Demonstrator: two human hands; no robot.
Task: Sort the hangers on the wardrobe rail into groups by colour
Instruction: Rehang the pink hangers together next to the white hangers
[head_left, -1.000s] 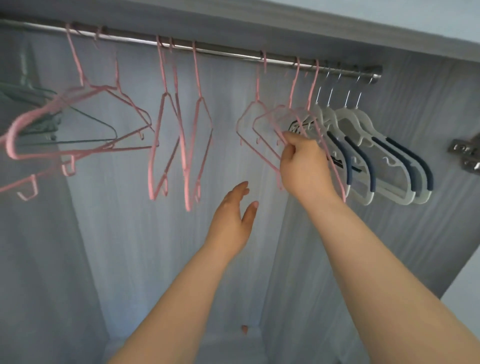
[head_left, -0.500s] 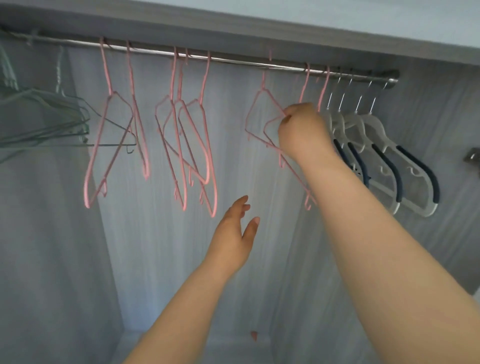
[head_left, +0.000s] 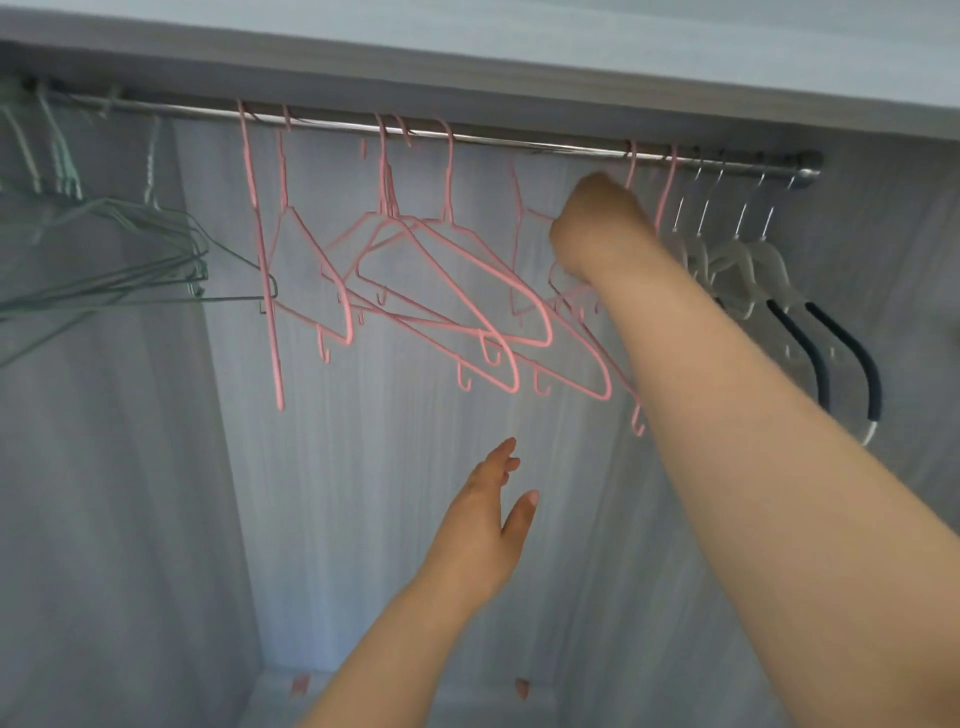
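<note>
Pink lot, logged by me; left hand (head_left: 488, 525) nearest, fingers loose, holding nothing; right hand (head_left: 597, 228) grips one pink hanger (head_left: 519, 205), I judge to slide it towards its group (head_left: 493, 266); green hangers (head_left: 130, 270) left, white hangers (head_left: 737, 265) right; rail (head_left: 519, 145) behind.

The right hand (head_left: 597, 228) gripped a pink hanger (head_left: 524, 218) under the rail (head_left: 519, 143); the left hand (head_left: 488, 525) hovered spread below.

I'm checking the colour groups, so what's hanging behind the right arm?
Behind the right hand and forearm, pink hangers show only their hooks and lower ends, and the white hangers are partly covered. The covered middles cannot be seen.
</note>
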